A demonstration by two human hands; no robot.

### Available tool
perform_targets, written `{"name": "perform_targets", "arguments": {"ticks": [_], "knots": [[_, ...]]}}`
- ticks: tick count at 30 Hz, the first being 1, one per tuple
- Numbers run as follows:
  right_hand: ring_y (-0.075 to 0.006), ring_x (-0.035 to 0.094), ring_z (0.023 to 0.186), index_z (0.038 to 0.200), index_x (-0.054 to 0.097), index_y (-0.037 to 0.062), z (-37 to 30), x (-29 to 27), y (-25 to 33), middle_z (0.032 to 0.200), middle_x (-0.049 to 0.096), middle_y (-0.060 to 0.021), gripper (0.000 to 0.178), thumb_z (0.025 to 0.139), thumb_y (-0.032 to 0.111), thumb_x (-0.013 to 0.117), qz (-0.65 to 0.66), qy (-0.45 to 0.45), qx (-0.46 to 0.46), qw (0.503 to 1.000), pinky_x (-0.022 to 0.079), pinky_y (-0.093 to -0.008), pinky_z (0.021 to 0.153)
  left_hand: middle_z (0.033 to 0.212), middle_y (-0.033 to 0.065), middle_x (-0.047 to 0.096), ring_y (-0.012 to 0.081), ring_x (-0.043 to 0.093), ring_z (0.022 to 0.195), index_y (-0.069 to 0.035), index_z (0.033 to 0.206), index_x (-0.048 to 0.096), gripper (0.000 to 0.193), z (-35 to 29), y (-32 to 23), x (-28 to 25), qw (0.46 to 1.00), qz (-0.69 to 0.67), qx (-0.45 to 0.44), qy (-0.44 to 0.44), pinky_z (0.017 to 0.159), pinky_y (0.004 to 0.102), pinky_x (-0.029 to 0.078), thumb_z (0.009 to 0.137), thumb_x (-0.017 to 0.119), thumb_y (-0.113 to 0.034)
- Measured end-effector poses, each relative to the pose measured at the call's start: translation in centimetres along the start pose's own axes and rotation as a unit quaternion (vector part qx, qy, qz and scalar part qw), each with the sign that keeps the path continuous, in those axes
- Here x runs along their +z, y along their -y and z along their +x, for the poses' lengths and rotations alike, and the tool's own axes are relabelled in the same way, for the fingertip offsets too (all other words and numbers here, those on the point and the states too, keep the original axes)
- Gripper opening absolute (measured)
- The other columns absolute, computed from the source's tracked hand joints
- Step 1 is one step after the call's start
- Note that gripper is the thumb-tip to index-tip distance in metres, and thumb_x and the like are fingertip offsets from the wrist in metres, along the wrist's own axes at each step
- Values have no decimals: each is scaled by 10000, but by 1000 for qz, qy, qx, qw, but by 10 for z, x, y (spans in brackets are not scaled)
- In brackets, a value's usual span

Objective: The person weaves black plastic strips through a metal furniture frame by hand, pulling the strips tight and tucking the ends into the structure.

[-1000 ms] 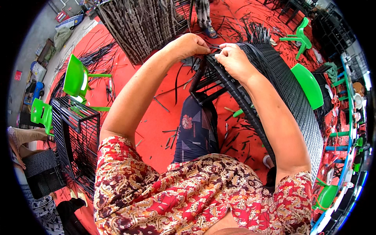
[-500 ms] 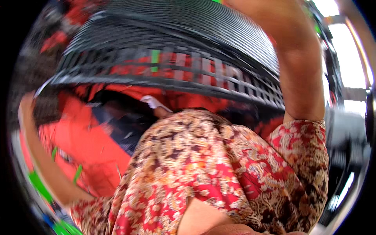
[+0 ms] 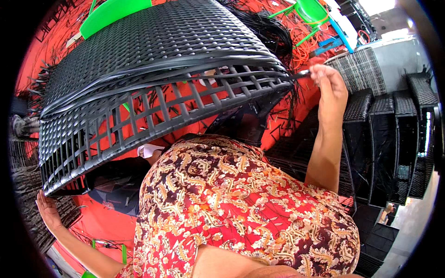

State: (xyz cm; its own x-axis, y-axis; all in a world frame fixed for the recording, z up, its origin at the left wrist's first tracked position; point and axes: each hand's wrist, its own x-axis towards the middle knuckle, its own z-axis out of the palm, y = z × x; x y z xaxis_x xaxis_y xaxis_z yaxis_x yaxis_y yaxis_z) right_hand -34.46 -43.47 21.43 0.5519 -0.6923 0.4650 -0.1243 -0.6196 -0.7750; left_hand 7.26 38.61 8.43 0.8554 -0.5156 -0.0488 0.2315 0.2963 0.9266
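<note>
Above a red floor, the right hand pinches a black strip, the woven black panel just left of its fingers. The left hand is at the panel's lower left corner, its grip impossible to tell; a green chair stands beyond

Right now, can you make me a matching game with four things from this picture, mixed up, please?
Things:
1. Right hand
2. Floor
3. Left hand
4. Chair at the upper right

Matches:
A. Bright green
B. At the lower-left corner of the woven frame
C. Pinching the end of a black strip
D. Red

Right pairs: 1-C, 2-D, 3-B, 4-A
</note>
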Motion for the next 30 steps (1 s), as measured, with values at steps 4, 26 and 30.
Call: {"name": "perform_targets", "arguments": {"ticks": [4,26,30], "knots": [[-59,505,730,910,618,-2,-30,12,10,897,606,-22,66,890,18,559,8,-18,-121,993,419,-208,677,1309,29,504,144,472,1163,-88,1311,479,381,11,8,-8,949,234,-62,-204,943,289,368,992,394,-279],[-10,326,603,988,654,37,-2,21,-60,698,406,73,241,943,248,546,-15,39,163,986,230,-191,519,754,103,614,171,566,733,-1,869,660,259,36,-70,138,679,726,-67,-83,692,324,450,796,653,-250],[-26,441,636,1022,649,40,-6,22,-67,780,546,38,240,901,236,579,31,-34,169,984,319,-168,541,758,113,594,203,571,755,8,796,619,259,19,-106,100,546,821,-131,-101,695,348,447,811,615,-251]]}}
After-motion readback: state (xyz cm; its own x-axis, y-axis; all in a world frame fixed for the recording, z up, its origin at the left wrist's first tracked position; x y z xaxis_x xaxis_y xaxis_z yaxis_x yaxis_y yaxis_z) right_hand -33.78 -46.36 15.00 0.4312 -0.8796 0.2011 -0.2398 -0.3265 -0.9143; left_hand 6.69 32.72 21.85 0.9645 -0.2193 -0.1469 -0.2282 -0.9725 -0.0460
